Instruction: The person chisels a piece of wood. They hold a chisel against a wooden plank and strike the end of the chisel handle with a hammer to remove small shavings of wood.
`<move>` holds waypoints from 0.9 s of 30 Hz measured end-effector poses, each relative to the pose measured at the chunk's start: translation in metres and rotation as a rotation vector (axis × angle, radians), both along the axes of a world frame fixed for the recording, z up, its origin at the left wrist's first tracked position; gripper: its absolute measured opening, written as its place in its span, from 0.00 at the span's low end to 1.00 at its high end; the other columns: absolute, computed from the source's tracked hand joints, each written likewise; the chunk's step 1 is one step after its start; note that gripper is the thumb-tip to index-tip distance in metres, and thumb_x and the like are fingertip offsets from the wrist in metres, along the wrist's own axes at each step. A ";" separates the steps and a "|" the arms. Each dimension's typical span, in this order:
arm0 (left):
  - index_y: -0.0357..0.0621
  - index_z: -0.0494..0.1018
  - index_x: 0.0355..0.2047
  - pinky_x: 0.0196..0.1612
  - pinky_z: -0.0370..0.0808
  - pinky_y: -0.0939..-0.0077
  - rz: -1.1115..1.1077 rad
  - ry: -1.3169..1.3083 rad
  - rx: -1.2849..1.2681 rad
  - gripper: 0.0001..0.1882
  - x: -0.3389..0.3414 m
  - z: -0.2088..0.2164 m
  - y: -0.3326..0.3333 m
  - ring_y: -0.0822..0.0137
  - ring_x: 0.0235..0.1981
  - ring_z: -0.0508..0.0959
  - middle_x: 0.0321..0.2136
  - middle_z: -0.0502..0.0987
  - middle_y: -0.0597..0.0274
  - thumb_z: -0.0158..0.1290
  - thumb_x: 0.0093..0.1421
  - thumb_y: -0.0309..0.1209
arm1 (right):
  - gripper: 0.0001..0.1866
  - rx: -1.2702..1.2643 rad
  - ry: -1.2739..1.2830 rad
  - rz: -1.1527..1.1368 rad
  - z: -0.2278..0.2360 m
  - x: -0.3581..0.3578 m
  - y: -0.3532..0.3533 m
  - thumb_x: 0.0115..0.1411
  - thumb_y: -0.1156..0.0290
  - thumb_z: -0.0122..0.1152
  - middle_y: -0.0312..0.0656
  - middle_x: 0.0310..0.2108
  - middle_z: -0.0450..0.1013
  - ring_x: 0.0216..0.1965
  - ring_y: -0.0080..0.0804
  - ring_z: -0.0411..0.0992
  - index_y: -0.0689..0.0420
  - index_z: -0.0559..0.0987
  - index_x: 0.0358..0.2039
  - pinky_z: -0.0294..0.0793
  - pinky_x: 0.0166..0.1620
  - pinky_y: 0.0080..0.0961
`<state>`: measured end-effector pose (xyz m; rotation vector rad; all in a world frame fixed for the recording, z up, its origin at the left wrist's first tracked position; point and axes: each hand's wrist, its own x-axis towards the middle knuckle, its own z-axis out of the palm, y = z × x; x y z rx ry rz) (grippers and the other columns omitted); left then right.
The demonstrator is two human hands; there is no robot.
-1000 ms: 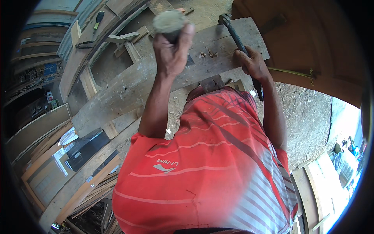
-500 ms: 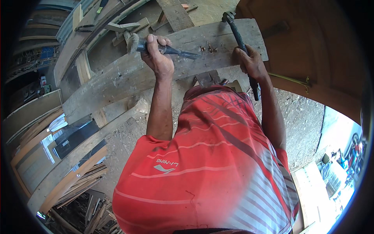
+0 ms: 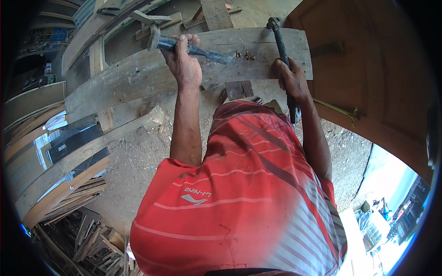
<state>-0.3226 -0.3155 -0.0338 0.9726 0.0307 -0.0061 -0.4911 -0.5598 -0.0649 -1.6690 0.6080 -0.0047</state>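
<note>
My left hand is wrapped round the dark handle of a chisel, whose butt end sticks out to the left. The chisel lies low and slanted over a weathered wooden plank, its blade pointing right toward some small brown wood chips. Whether the edge touches the wood I cannot tell. My right hand grips the dark shaft of a hammer near the plank's right end. The hammer's head is at the far end, and the shaft's lower end shows below my hand.
A brown panelled wooden door stands at the right, close to the plank's end. Scrap wood is heaped at the lower left. Boards lean along the left side. A small dark block sits just below the plank.
The view has shifted a little, so the surroundings sit slightly to the left. Both hands keep their holds, and the chisel and hammer stay nearly in place over the plank.
</note>
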 end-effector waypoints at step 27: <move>0.45 0.66 0.46 0.41 0.84 0.69 -0.030 -0.013 0.296 0.15 -0.046 -0.008 0.012 0.70 0.42 0.82 0.40 0.79 0.61 0.60 0.65 0.29 | 0.15 0.037 -0.005 0.053 -0.004 -0.002 -0.007 0.71 0.58 0.57 0.32 0.20 0.68 0.16 0.18 0.68 0.59 0.74 0.40 0.67 0.20 0.20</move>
